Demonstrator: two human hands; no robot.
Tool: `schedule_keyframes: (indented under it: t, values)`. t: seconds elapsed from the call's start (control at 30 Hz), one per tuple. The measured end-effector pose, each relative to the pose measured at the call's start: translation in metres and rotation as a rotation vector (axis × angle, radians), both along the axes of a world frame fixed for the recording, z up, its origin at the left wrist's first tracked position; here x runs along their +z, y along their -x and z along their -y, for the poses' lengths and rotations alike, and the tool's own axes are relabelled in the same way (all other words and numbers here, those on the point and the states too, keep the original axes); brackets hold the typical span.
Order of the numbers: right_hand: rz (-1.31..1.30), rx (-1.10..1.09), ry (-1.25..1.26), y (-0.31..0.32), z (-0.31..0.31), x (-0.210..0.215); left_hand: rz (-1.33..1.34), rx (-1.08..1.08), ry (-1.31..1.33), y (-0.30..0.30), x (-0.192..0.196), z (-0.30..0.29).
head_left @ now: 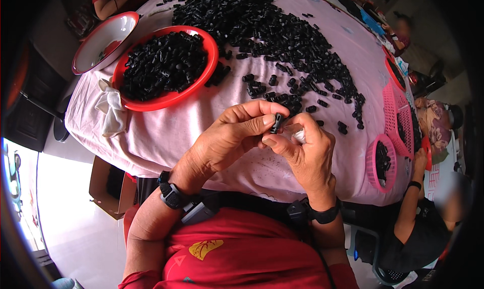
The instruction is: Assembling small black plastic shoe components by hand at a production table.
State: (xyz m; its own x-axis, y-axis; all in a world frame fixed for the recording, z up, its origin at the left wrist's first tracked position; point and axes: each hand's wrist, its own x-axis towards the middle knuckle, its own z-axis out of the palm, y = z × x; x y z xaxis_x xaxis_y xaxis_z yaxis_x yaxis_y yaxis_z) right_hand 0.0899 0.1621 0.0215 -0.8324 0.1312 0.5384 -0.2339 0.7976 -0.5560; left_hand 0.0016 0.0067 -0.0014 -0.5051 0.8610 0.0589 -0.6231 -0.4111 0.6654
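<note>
Between thumb and forefinger, my left hand pinches a small black plastic part with slots in its side. My right hand is closed close against it, its thumb just below the part. Tucked in the right fingers is a small whitish, partly see-through piece; its kind is unclear. Beyond both hands, a large heap of similar black parts spreads over the pink cloth. More of them fill a red basin at the left.
An enamel basin stands behind the red one, and a white rag lies at the table edge. Pink baskets hold parts at the right. A cardboard box sits on the floor. Another person works at the right.
</note>
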Motion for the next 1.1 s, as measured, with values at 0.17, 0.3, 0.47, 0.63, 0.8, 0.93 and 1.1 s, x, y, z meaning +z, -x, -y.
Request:
schedule_keyframes:
  t: [0.17, 0.3, 0.47, 0.63, 0.8, 0.93, 1.1]
  values:
    - [0.019, -0.001, -0.017, -0.0001, -0.0003, -0.0004, -0.063, 0.007, 0.084, -0.0015, -0.0005, -0.0014]
    - [0.03, -0.013, -0.094, -0.0002, -0.0016, -0.0005, -0.061, -0.018, 0.07, 0.001, -0.0024, 0.0007]
    - [0.009, -0.024, -0.113, 0.0007, -0.0033, -0.0018, -0.082, -0.008, 0.073, 0.0013, -0.0027, -0.0005]
    - [0.02, -0.057, -0.171, 0.0, -0.0016, 0.0003, -0.098, 0.004, 0.089, 0.0005, -0.0032, -0.0008]
    - [0.038, -0.058, -0.147, -0.0013, -0.0011, 0.0008, -0.093, 0.017, 0.109, -0.0014, -0.0007, -0.0005]
    - [0.021, -0.048, -0.157, -0.0017, -0.0014, 0.0, -0.1, -0.003, 0.092, -0.0013, -0.0004, 0.0013]
    - [0.022, -0.022, -0.121, 0.0004, -0.0007, -0.0041, -0.102, 0.032, 0.125, -0.002, -0.0017, 0.0002]
